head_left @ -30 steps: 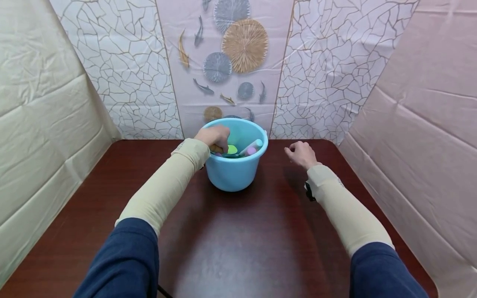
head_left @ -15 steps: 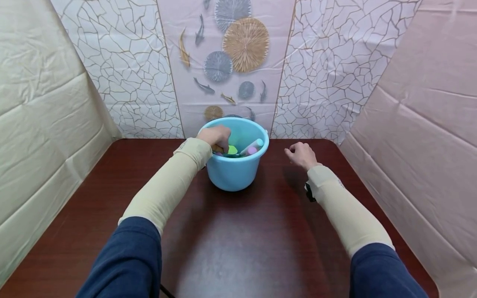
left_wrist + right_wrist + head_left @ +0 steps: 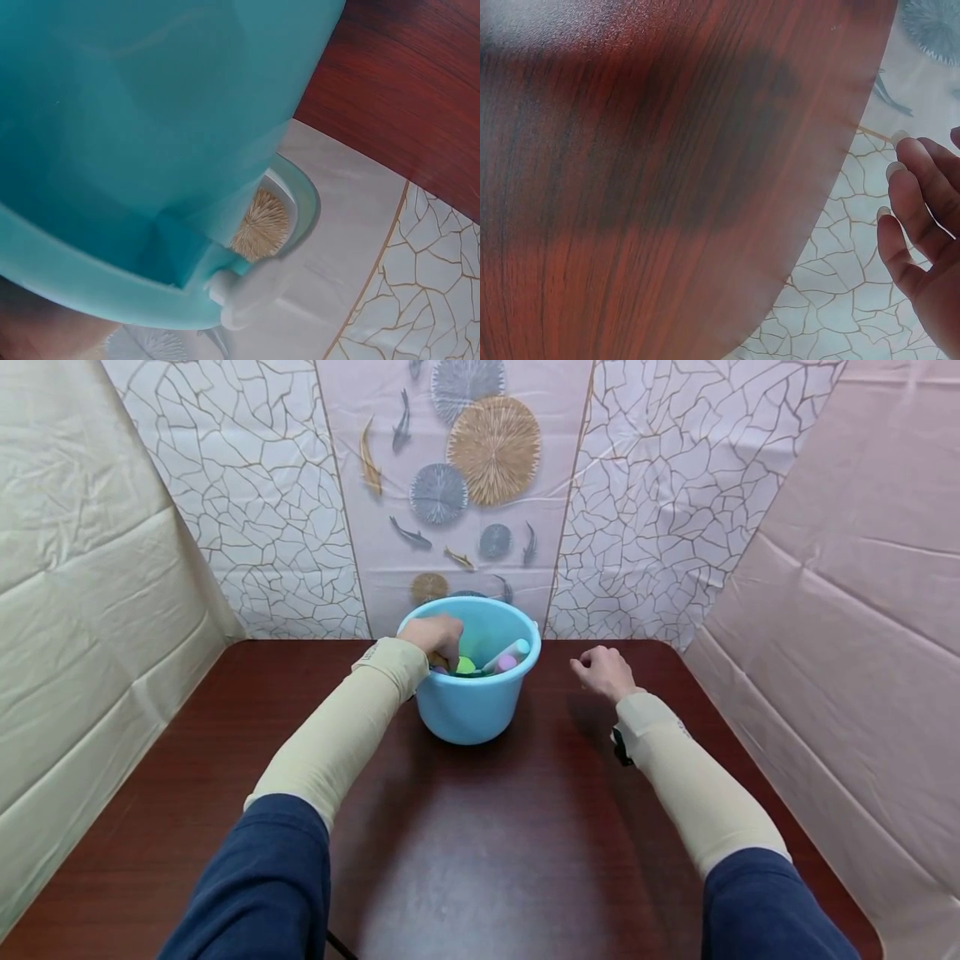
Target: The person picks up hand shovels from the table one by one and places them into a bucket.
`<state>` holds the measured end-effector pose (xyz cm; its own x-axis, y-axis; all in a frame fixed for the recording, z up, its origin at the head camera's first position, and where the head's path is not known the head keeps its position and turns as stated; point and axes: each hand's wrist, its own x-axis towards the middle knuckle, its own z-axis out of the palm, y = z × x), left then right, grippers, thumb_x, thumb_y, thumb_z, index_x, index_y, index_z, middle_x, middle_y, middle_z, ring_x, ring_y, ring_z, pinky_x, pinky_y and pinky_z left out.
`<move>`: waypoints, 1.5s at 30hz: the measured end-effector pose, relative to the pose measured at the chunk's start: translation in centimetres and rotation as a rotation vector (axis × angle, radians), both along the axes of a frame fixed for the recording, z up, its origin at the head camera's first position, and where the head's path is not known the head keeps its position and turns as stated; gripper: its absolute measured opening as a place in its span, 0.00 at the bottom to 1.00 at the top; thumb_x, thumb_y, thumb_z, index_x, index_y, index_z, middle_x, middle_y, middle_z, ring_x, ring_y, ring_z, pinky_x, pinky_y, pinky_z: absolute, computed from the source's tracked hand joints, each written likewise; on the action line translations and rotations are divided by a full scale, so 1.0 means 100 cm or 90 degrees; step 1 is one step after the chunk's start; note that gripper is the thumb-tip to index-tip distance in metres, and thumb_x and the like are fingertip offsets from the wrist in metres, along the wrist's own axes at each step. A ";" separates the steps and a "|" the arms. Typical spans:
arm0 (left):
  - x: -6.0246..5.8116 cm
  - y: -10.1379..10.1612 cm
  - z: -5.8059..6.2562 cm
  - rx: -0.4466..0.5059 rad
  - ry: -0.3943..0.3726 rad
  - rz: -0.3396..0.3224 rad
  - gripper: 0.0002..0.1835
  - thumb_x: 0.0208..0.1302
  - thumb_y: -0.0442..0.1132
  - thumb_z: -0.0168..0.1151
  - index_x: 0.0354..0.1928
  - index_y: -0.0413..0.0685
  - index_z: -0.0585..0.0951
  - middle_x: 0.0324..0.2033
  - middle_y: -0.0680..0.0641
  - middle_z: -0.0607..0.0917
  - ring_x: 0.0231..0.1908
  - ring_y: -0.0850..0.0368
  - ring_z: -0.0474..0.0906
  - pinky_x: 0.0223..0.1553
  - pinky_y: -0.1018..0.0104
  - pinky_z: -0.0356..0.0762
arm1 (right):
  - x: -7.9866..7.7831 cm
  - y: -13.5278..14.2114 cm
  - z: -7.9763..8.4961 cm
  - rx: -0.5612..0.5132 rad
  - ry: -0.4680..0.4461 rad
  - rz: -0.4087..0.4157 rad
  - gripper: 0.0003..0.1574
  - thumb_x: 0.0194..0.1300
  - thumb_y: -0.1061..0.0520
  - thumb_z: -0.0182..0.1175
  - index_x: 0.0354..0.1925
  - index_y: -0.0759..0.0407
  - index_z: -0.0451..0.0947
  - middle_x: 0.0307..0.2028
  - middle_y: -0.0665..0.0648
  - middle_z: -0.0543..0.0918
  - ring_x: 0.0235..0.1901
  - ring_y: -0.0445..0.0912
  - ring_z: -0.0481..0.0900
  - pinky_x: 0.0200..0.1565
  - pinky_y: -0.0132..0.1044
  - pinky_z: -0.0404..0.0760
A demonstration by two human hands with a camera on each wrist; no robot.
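Observation:
A light blue bucket stands upright at the back middle of the table. My left hand reaches over its left rim with the fingers down inside; I cannot tell what they hold. Beside those fingers show a bright green piece, a pale blue tube-like thing and a round-ended purple thing. In the left wrist view the bucket's wall fills much of the frame, and only a blurred bit of the hand shows below. To the bucket's right, above the table, my right hand hangs with loosely bent fingers, holding nothing.
The dark red-brown wooden table extends toward me. Behind it hangs a patterned cloth, with plain cloth walls on the left and right. A white handle joint sticks out at the bucket's rim.
The left hand shifts slightly inside the bucket, and less of the green piece shows beside it. The right hand stays almost where it was.

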<state>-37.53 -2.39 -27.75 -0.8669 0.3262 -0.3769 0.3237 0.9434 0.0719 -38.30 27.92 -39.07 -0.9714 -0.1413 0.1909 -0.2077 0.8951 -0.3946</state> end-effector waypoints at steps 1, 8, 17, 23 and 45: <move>0.000 0.000 0.000 -0.001 -0.003 0.003 0.09 0.56 0.36 0.64 0.25 0.47 0.73 0.26 0.49 0.72 0.29 0.56 0.68 0.30 0.67 0.68 | 0.000 0.000 0.000 0.001 0.001 -0.001 0.25 0.71 0.48 0.50 0.24 0.60 0.81 0.19 0.56 0.82 0.21 0.47 0.76 0.27 0.37 0.68; 0.003 0.001 0.001 -0.003 -0.001 0.003 0.07 0.57 0.37 0.65 0.30 0.46 0.76 0.29 0.48 0.74 0.31 0.55 0.70 0.32 0.67 0.69 | 0.001 0.001 -0.003 0.002 -0.006 -0.002 0.24 0.71 0.48 0.51 0.26 0.61 0.82 0.19 0.57 0.82 0.22 0.48 0.76 0.28 0.38 0.69; 0.005 0.002 0.001 -0.006 0.000 0.010 0.06 0.58 0.38 0.65 0.32 0.45 0.78 0.29 0.48 0.75 0.31 0.56 0.70 0.32 0.66 0.69 | 0.002 0.001 -0.004 0.010 -0.004 -0.003 0.24 0.71 0.48 0.51 0.25 0.60 0.81 0.18 0.56 0.82 0.22 0.48 0.76 0.28 0.38 0.69; 0.005 0.003 0.001 -0.016 -0.006 0.027 0.06 0.57 0.39 0.65 0.31 0.47 0.78 0.27 0.50 0.74 0.30 0.56 0.70 0.32 0.66 0.69 | 0.002 0.001 -0.003 0.005 -0.002 -0.004 0.24 0.71 0.49 0.51 0.24 0.60 0.81 0.18 0.56 0.82 0.21 0.48 0.76 0.28 0.39 0.69; 0.005 0.003 -0.003 -0.062 -0.025 0.044 0.08 0.59 0.40 0.63 0.29 0.50 0.73 0.30 0.49 0.72 0.32 0.55 0.68 0.33 0.64 0.68 | 0.001 -0.001 -0.004 0.002 -0.010 0.003 0.23 0.71 0.48 0.51 0.29 0.61 0.83 0.20 0.56 0.84 0.24 0.48 0.78 0.30 0.40 0.71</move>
<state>-37.06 -2.04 -28.01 -0.8702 0.2267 -0.4374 0.2565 0.9665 -0.0095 -38.17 27.81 -39.49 -0.9735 -0.1469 0.1751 -0.2061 0.8953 -0.3948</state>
